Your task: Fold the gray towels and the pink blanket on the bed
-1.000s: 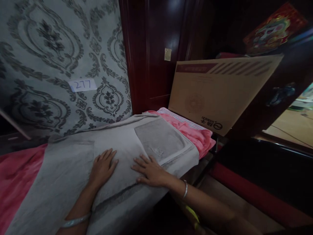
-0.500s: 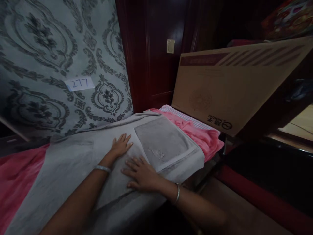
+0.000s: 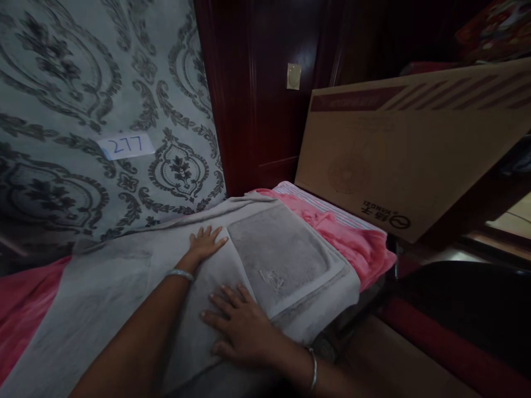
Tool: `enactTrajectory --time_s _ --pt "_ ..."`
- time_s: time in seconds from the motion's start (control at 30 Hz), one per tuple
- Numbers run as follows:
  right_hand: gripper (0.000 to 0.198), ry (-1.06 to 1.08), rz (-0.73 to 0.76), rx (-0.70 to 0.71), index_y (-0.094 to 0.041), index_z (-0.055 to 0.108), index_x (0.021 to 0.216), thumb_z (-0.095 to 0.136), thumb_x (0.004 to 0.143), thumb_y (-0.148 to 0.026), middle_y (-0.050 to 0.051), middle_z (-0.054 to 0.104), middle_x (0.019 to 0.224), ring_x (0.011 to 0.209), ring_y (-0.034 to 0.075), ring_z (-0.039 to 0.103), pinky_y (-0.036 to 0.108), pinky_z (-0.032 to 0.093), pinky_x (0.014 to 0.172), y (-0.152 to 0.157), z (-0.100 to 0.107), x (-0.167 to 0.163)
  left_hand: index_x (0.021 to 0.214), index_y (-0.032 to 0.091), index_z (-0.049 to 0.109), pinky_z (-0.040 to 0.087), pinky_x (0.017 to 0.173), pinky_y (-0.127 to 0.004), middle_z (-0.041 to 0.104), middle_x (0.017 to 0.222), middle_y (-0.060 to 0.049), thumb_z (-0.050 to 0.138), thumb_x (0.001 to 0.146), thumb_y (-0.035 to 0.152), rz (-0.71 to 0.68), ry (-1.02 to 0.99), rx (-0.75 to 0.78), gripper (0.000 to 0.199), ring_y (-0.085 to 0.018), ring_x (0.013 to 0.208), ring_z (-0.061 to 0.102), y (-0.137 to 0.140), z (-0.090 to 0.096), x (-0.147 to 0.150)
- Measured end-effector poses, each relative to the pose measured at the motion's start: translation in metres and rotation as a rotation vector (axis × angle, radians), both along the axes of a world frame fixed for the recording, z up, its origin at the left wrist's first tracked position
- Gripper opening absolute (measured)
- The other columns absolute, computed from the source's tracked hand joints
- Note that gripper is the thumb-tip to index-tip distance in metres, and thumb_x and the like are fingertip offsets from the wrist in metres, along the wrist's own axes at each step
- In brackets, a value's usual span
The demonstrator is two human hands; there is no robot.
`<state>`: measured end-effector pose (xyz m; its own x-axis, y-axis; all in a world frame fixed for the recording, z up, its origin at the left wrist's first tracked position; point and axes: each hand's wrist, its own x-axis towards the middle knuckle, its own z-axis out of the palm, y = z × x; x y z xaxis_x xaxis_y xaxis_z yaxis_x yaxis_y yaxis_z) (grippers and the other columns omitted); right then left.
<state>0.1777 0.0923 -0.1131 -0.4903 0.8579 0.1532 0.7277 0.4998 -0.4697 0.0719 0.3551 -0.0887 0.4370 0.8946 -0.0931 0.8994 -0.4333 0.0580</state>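
Observation:
A grey cloth point(image 3: 112, 282), soft like a towel or blanket, lies spread over a pink cloth point(image 3: 352, 235). Part of it is folded over, and a darker grey panel point(image 3: 282, 243) with pale stitched marks shows to the right of the fold. My left hand point(image 3: 206, 244) rests flat on the folded layer near its upper edge, fingers spread. Closer to me, my right hand point(image 3: 243, 329) presses palm down on the same layer, fingers apart, beside the fold's edge. Neither hand grasps anything. A bracelet circles each wrist.
Patterned wallpaper point(image 3: 166, 121) with a paper label point(image 3: 126, 145) reading 277 rises behind the cloth. A large cardboard box point(image 3: 398, 160) leans at the right, by a dark red wooden panel point(image 3: 257, 132). A black-topped, red-edged surface point(image 3: 464, 298) stands at the lower right.
My right hand has slid slightly toward me on the cloth, while my left hand stays about where it was. The view has shifted a little.

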Motion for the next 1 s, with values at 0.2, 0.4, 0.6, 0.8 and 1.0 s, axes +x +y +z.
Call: enactTrajectory --time_s 0.2,0.4,0.6,0.8,1.0 --pt "0.063 -0.021 -0.019 0.067 -0.033 0.035 0.16 0.04 0.104 -0.061 0.002 0.024 0.169 0.158 0.025 0.008 0.052 0.006 0.129 -0.001 0.002 0.001 0.159 0.031 0.035 0.022 0.118 -0.07 0.025 0.169 -0.014 0.033 0.096 0.064 -0.012 -0.034 0.043 0.072 -0.044 0.154 0.023 0.01 -0.005 -0.002" --pt "0.061 -0.09 -0.04 0.181 -0.031 0.041 0.156 0.042 0.104 -0.061 0.004 0.033 0.166 0.157 0.028 0.017 0.057 0.015 0.126 0.001 0.0 0.001 0.163 0.016 0.024 0.02 0.121 -0.066 0.016 0.171 -0.018 0.028 0.099 0.054 -0.007 -0.021 0.142 0.075 -0.038 0.156 0.02 0.003 0.003 0.002" --pt "0.057 -0.171 -0.011 0.236 -0.028 0.049 0.151 0.047 0.103 -0.059 0.007 0.041 0.162 0.152 0.028 0.03 0.055 0.027 0.121 0.009 0.0 0.002 0.161 0.014 0.03 0.019 0.123 -0.064 0.022 0.169 -0.018 0.034 0.098 0.047 -0.155 0.005 0.195 0.071 -0.034 0.157 0.02 -0.046 0.014 0.005" --pt "0.051 -0.166 -0.32 0.234 -0.024 0.049 0.151 0.047 0.106 -0.046 0.011 0.047 0.158 0.149 0.025 0.036 0.048 0.032 0.119 0.019 0.01 0.076 0.16 0.018 0.033 0.023 0.12 -0.066 0.027 0.168 -0.017 0.032 0.099 0.05 -0.181 0.004 0.201 0.069 -0.036 0.156 0.024 -0.094 -0.011 -0.006" --pt "0.057 -0.3 -0.784 0.002 -0.022 0.04 0.158 0.04 0.106 -0.046 0.012 0.031 0.166 0.155 0.028 0.025 0.053 0.02 0.124 -0.017 -0.014 0.179 0.158 0.017 0.039 0.025 0.12 -0.063 0.031 0.167 -0.017 0.032 0.099 0.047 -0.168 0.006 0.266 0.066 -0.036 0.154 0.027 -0.103 -0.022 -0.005"
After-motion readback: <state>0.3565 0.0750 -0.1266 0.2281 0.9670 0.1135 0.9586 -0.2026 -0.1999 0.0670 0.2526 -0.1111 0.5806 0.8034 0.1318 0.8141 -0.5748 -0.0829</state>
